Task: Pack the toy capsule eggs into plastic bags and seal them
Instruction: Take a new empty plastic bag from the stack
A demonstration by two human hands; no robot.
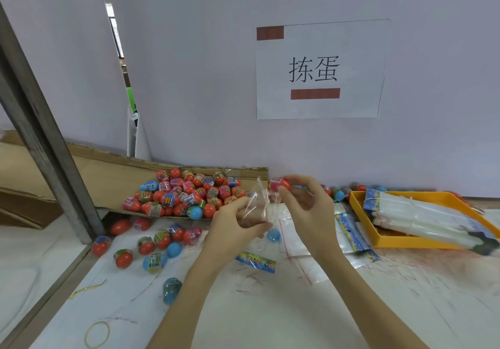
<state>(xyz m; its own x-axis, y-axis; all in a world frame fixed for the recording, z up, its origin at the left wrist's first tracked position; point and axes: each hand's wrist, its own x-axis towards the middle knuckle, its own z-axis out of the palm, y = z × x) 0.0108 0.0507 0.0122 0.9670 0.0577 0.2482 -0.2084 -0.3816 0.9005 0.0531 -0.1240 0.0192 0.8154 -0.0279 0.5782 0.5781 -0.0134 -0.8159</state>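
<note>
Overhead, paper sign reading 拣蛋, wall-mounted

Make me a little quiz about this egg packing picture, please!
1. True or false: the right hand holds an egg.
2. What does the left hand hold? A) clear bag B) rubber band C) tray
3. What colour is the tray on the right?

Key:
1. True, a pink and red one.
2. A, the clear bag.
3. Orange-yellow.
</note>
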